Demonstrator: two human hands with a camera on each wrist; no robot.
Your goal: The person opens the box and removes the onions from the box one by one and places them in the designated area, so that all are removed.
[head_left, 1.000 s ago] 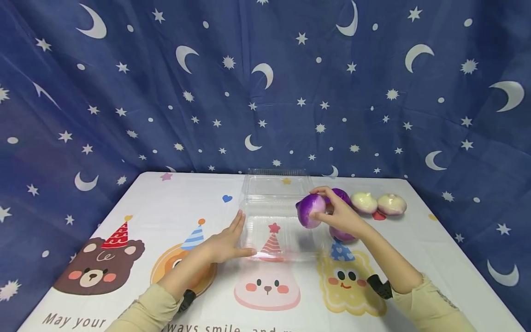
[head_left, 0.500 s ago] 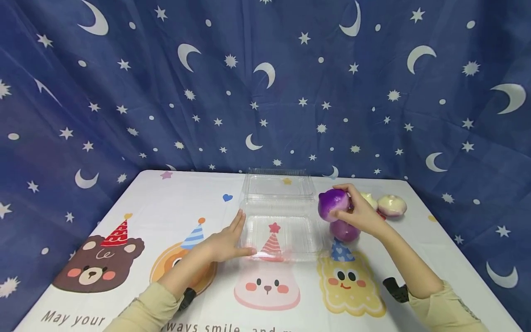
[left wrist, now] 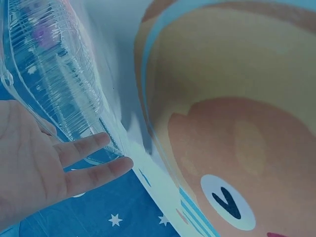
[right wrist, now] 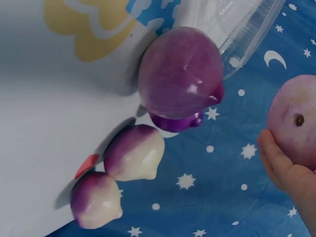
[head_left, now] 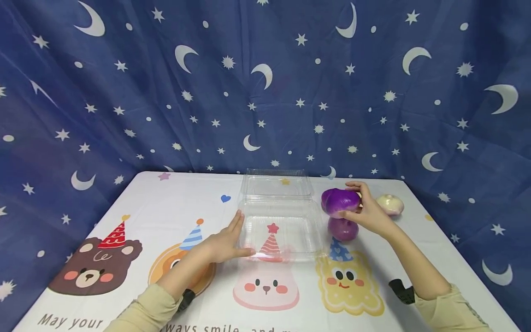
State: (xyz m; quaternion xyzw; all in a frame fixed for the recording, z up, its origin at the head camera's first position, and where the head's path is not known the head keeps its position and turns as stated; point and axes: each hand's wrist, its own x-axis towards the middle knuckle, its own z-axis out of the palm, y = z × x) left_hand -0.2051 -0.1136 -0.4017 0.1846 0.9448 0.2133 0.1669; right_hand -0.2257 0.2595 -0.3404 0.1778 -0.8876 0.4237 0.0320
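Observation:
My right hand (head_left: pixel 369 214) grips a purple onion (head_left: pixel 348 200) between thumb and fingers, over the table right of a clear plastic clamshell container (head_left: pixel 313 233). The right wrist view shows the held onion's pink underside with a small dark hole. Another dark purple onion (head_left: pixel 328 198) overlaps it in the head view, and a reddish-purple onion (head_left: pixel 343 229) sits just in front. Farther right lies a pale onion (head_left: pixel 391 205); a second pale onion (right wrist: pixel 136 153) is mostly hidden behind my hand in the head view. My left hand (head_left: pixel 224 244), fingers extended, touches the container's left edge.
The container's lid (head_left: pixel 274 185) is folded back towards the table's far edge. A white cloth with printed cartoon figures (head_left: pixel 265 288) covers the table. Behind it hangs a blue curtain (head_left: pixel 232 120) with moons and stars.
My right hand has carried the onion rightwards, from over the container's right side to beside the other onions. The left hand has stayed at the container's edge.

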